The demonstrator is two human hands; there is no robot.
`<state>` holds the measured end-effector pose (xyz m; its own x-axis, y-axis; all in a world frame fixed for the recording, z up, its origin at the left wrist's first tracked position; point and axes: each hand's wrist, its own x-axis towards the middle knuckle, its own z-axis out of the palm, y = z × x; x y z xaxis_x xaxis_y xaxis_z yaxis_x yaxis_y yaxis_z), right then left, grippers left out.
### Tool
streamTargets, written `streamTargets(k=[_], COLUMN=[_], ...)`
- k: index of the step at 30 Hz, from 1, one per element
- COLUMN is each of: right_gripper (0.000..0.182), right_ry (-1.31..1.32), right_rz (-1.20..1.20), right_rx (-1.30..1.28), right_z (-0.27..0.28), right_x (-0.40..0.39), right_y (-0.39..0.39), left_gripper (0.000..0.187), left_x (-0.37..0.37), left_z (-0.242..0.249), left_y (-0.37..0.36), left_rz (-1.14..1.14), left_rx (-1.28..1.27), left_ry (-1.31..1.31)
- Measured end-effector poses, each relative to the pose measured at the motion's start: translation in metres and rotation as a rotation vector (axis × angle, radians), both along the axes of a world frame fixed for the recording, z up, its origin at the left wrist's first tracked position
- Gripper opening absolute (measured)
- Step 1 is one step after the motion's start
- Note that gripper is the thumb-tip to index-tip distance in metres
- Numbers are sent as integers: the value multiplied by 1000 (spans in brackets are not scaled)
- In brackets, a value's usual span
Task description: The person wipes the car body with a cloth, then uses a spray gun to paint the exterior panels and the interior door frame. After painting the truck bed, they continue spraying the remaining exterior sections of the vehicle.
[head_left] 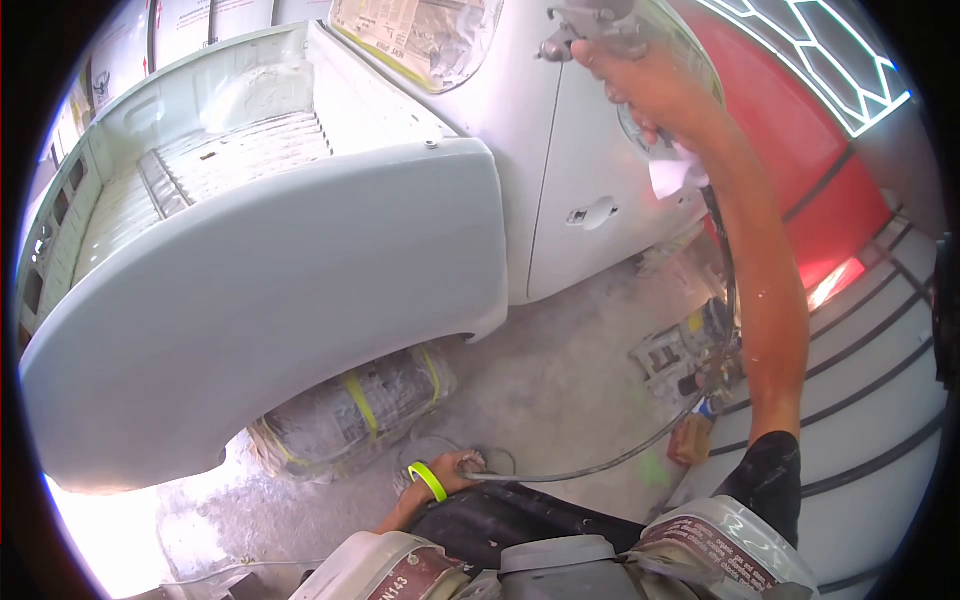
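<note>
My right hand [635,90], arm raised, is wrapped round the handle of a metal spray gun [590,40] near the cab's window at the top. A hose [727,250] hangs below that hand, next to a white cloth or paper [676,174]. Low in the view, my left hand [455,472], with a yellow-green band at its wrist, is closed round the grey hose [590,472]. The pickup's pale grey rear fender [330,240] fills the left, beside the door [590,150]. A covered wheel [370,400] sits beneath the fender.
The truck bed [240,150] lies behind the fender. Masking paper [410,35] covers a cab window. A red panel [800,130] stands at the right. Equipment [690,355] and a small box [690,440] rest on the floor. A striped grey surface [850,400] is at the right.
</note>
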<state>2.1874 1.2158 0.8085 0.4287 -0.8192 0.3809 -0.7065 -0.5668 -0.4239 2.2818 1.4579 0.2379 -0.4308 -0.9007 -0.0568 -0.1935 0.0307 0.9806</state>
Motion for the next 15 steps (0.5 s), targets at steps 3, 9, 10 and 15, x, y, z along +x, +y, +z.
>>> streamTargets(k=[3, 9, 10, 15], right_gripper=[55, 56, 55, 55], right_ry=[31, 135, 136, 45], right_rz=[-42, 9, 16, 62], right_rx=[115, 309, 296, 222], right_z=[-20, -24, -25, -27], right_x=[2, -2, -1, 19], right_y=[4, 8, 6, -1], left_gripper=[37, 40, 41, 44], left_x=[5, 11, 11, 14], left_z=[2, 2, 0, -5], left_y=[1, -1, -1, -6], left_rz=[-8, -8, -15, -45], left_rx=[-16, -13, -5, 0], left_ry=[3, -29, -25, -1])
